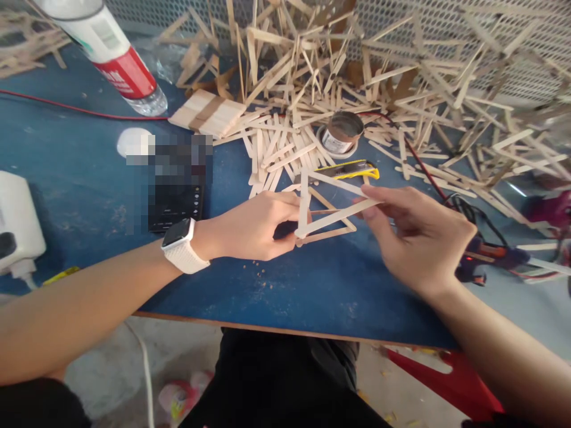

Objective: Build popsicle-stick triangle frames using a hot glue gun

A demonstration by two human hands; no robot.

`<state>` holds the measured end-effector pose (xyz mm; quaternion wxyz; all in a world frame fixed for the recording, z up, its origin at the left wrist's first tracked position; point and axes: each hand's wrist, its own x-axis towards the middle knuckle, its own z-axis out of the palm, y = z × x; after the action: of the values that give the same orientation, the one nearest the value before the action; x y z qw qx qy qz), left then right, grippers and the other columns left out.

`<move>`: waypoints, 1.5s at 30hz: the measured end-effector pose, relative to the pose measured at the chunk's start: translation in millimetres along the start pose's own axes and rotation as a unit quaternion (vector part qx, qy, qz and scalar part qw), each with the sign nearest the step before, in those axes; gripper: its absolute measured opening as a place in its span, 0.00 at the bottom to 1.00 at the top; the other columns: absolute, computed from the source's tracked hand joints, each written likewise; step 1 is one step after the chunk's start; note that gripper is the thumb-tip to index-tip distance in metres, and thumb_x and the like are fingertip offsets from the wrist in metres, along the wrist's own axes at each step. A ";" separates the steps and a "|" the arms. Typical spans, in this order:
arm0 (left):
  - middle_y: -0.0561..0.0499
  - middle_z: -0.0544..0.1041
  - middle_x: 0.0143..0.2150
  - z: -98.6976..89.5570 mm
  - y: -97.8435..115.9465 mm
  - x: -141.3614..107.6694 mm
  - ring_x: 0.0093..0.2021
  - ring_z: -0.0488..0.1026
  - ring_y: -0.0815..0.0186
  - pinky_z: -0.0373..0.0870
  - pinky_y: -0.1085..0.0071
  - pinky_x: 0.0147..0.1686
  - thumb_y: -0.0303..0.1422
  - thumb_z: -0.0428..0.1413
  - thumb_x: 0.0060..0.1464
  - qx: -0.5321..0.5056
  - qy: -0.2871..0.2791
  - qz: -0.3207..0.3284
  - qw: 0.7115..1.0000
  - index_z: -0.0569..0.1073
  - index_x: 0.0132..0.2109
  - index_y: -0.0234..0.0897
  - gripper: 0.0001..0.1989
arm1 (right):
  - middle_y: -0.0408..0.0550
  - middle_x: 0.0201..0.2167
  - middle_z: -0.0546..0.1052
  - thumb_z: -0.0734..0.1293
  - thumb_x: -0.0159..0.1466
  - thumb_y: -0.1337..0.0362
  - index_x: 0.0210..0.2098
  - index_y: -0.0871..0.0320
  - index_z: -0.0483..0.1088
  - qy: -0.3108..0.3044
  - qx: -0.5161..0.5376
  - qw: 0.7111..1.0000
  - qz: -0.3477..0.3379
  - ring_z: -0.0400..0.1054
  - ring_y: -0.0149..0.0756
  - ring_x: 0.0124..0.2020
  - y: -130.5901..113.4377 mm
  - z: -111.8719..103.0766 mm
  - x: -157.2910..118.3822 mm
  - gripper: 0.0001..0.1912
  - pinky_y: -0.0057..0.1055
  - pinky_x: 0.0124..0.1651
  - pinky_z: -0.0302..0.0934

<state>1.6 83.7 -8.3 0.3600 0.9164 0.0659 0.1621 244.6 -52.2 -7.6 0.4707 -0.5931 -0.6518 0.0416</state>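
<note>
A small frame of joined popsicle sticks (332, 220), with triangular faces, is held between my two hands above the blue table. My left hand (263, 226), with a white-banded watch at the wrist, closes on the frame's left side; its fingertips are partly hidden. At the frame's right corner, my right hand (410, 232) pinches the sticks between thumb and fingers. Just behind the frame lies a yellow utility knife (348, 170). Beyond that stands a small open tin (342, 132) with a brownish inside.
Loose popsicle sticks (281, 148) and stick structures fill the back. A bottle (120, 65), a tied stick bundle (207, 114) and a phone (176, 190) are at left. A glue gun (495, 258) with cables lies right. The table's front edge (267, 330) is near my lap.
</note>
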 end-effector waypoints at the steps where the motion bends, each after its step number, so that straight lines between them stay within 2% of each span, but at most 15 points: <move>1: 0.47 0.85 0.46 -0.5 -0.2 0.3 0.46 0.83 0.62 0.78 0.67 0.50 0.20 0.56 0.63 -0.007 0.004 0.000 1.000 0.83 0.40 0.37 0.12 | 0.44 0.43 0.88 0.75 0.70 0.69 0.54 0.42 0.83 0.001 0.017 1.000 0.017 0.84 0.38 0.37 -0.6 0.3 -1.3 0.17 0.37 0.40 0.82; 5: 0.50 0.86 0.47 1.0 -3.3 1.4 0.46 0.84 0.65 0.79 0.69 0.49 0.19 0.56 0.64 -0.027 0.034 -0.016 0.999 0.82 0.39 0.38 0.13 | 0.45 0.43 0.88 0.75 0.70 0.69 0.51 0.47 0.83 0.001 0.070 0.996 0.059 0.85 0.38 0.39 -4.5 1.9 -4.7 0.13 0.36 0.43 0.84; 13: 0.48 0.82 0.49 5.0 -4.2 2.7 0.49 0.82 0.63 0.79 0.68 0.51 0.21 0.61 0.65 -0.003 0.059 -0.039 0.998 0.80 0.42 0.36 0.06 | 0.46 0.43 0.87 0.76 0.69 0.70 0.52 0.48 0.82 0.016 0.111 0.991 0.070 0.86 0.40 0.41 -4.2 3.4 -9.0 0.14 0.36 0.44 0.84; 20: 0.45 0.81 0.53 7.0 -6.6 1.1 0.56 0.81 0.58 0.79 0.62 0.56 0.30 0.61 0.70 -0.003 0.073 -0.015 0.997 0.79 0.47 0.38 0.03 | 0.44 0.42 0.87 0.77 0.68 0.67 0.50 0.47 0.82 0.024 0.095 0.993 0.067 0.85 0.38 0.38 -2.0 3.1 -8.4 0.12 0.35 0.42 0.85; 25: 0.45 0.82 0.53 8.3 -6.2 2.2 0.55 0.82 0.59 0.80 0.62 0.55 0.29 0.61 0.69 0.022 0.082 -0.005 0.996 0.79 0.48 0.37 0.03 | 0.44 0.42 0.88 0.77 0.68 0.67 0.50 0.47 0.81 0.020 0.103 0.992 0.076 0.85 0.38 0.38 -2.1 3.7 -8.4 0.12 0.35 0.42 0.85; 31: 0.45 0.85 0.56 8.2 -3.4 2.8 0.59 0.82 0.57 0.79 0.58 0.61 0.31 0.61 0.70 0.049 0.075 0.010 0.996 0.81 0.51 0.38 0.06 | 0.44 0.43 0.87 0.77 0.67 0.68 0.50 0.47 0.82 0.021 0.124 0.990 0.064 0.86 0.38 0.40 1.3 3.8 -8.2 0.13 0.34 0.43 0.84; 34: 0.45 0.84 0.56 9.9 -3.6 2.0 0.58 0.82 0.58 0.80 0.59 0.60 0.30 0.60 0.70 0.044 0.067 0.001 0.997 0.81 0.50 0.38 0.06 | 0.44 0.43 0.87 0.77 0.68 0.68 0.51 0.48 0.82 0.019 0.127 0.990 0.061 0.86 0.38 0.39 1.1 2.6 -8.1 0.13 0.34 0.43 0.84; 37: 0.45 0.83 0.53 10.6 -2.7 2.5 0.53 0.82 0.61 0.80 0.63 0.55 0.28 0.59 0.70 0.039 0.094 -0.012 0.995 0.80 0.47 0.36 0.05 | 0.45 0.42 0.87 0.77 0.68 0.69 0.51 0.48 0.82 0.016 0.119 0.991 0.064 0.86 0.38 0.38 0.2 1.4 -8.3 0.13 0.34 0.42 0.84; 40: 0.47 0.81 0.46 5.6 5.7 2.9 0.44 0.80 0.66 0.80 0.67 0.47 0.28 0.56 0.70 0.030 0.199 -0.072 0.977 0.77 0.43 0.37 0.05 | 0.45 0.42 0.88 0.76 0.67 0.70 0.51 0.48 0.82 0.016 0.122 0.990 0.065 0.85 0.38 0.36 0.7 1.7 -8.7 0.14 0.35 0.40 0.84; 42: 0.48 0.80 0.44 0.6 19.2 0.4 0.41 0.77 0.67 0.79 0.69 0.43 0.31 0.55 0.72 0.032 0.267 -0.099 0.958 0.75 0.45 0.39 0.05 | 0.45 0.41 0.88 0.76 0.67 0.70 0.51 0.48 0.82 0.018 0.133 0.989 0.059 0.85 0.38 0.36 1.6 2.8 -8.8 0.15 0.33 0.38 0.83; 43: 0.48 0.80 0.43 -1.0 28.6 -2.2 0.41 0.77 0.66 0.79 0.69 0.43 0.34 0.55 0.72 0.039 0.280 -0.099 0.954 0.75 0.48 0.40 0.05 | 0.45 0.40 0.88 0.76 0.67 0.70 0.51 0.48 0.82 0.018 0.138 0.989 0.055 0.85 0.38 0.35 2.0 3.4 -8.9 0.15 0.32 0.38 0.83; 45: 0.48 0.81 0.42 0.0 51.2 -10.1 0.43 0.78 0.64 0.81 0.67 0.45 0.40 0.59 0.71 0.061 0.202 -0.086 0.974 0.76 0.52 0.42 0.09 | 0.45 0.40 0.87 0.76 0.67 0.70 0.51 0.49 0.82 0.017 0.145 0.988 0.052 0.85 0.38 0.36 2.6 4.4 -9.2 0.14 0.32 0.39 0.83</move>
<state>-7.6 43.8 24.1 0.2952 0.8756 0.2259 0.3083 242.2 -56.7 -16.8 0.5601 -0.5525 -0.5989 0.1495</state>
